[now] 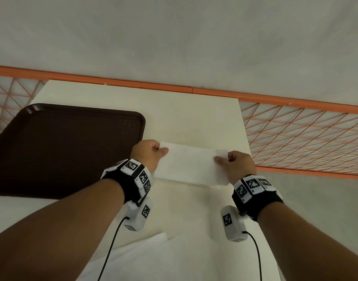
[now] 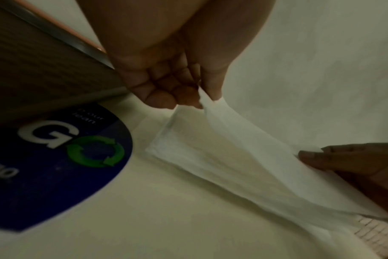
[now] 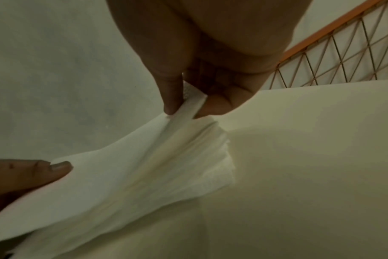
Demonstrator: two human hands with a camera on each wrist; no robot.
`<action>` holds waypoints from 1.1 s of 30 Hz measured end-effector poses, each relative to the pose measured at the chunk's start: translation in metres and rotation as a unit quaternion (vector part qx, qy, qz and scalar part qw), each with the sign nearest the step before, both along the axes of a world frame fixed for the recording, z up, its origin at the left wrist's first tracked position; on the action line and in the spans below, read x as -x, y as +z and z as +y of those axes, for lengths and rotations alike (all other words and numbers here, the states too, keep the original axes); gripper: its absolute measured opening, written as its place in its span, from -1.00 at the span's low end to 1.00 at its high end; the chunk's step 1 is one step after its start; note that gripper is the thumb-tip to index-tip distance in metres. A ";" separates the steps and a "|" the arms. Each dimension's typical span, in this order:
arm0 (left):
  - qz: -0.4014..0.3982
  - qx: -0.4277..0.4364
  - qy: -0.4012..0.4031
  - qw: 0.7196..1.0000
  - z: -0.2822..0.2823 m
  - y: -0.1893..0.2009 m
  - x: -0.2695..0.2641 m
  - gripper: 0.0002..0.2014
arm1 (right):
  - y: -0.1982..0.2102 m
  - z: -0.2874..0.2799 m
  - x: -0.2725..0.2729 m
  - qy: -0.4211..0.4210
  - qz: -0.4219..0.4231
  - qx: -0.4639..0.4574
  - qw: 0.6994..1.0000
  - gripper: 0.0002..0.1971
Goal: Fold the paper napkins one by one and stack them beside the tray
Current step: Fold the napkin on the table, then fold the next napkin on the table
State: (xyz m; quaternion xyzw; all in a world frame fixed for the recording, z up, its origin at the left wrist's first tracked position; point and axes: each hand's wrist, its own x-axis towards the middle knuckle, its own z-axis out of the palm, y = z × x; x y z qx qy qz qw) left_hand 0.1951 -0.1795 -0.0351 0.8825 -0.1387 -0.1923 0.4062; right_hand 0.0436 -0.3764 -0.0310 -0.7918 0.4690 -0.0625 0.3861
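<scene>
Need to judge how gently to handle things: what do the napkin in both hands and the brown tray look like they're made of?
Napkin: thin soft tissue paper, matte white; it sags between the left hand and right hand, and an embossed edge shows in the right wrist view. Tray: probably rigid moulded plastic, dark brown, with a fine grid texture and a raised rounded rim.

Cream table point(image 1: 194, 118), orange mesh fence point(image 1: 306, 136), blue "GO" sticker point(image 2: 55, 166) nr tbl edge

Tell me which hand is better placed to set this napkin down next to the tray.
Left, probably. The left hand pinches the napkin end nearest the tray; the right hand holds the far end.
</scene>
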 end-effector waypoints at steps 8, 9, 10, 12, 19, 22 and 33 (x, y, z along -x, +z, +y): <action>-0.049 -0.139 -0.031 0.989 -0.013 -0.021 -0.016 -0.69 | -0.021 -0.010 -0.008 0.007 0.070 0.027 0.997 -0.69; -0.050 -0.142 -0.022 0.988 -0.013 -0.023 -0.016 -0.70 | -0.023 -0.010 -0.008 0.004 0.078 0.030 0.996 -0.70; -0.048 -0.144 -0.010 0.988 -0.014 -0.025 -0.016 -0.71 | -0.024 -0.009 -0.008 -0.002 0.082 0.032 0.996 -0.70; -0.043 -0.141 0.011 0.989 -0.015 -0.023 -0.014 -0.72 | -0.023 -0.007 -0.006 -0.020 0.082 0.031 0.996 -0.64; -0.104 -0.127 -0.063 0.984 0.010 0.003 0.013 -0.72 | 0.005 0.022 0.022 -0.018 0.043 0.049 0.998 -0.54; -0.067 -0.163 -0.188 0.966 0.032 0.012 0.041 -0.79 | 0.011 0.054 0.041 0.045 0.036 0.060 0.997 -0.66; -0.025 -0.349 -0.376 0.858 0.091 0.014 0.152 -0.53 | -0.004 0.154 0.118 0.235 0.161 0.018 0.958 -0.72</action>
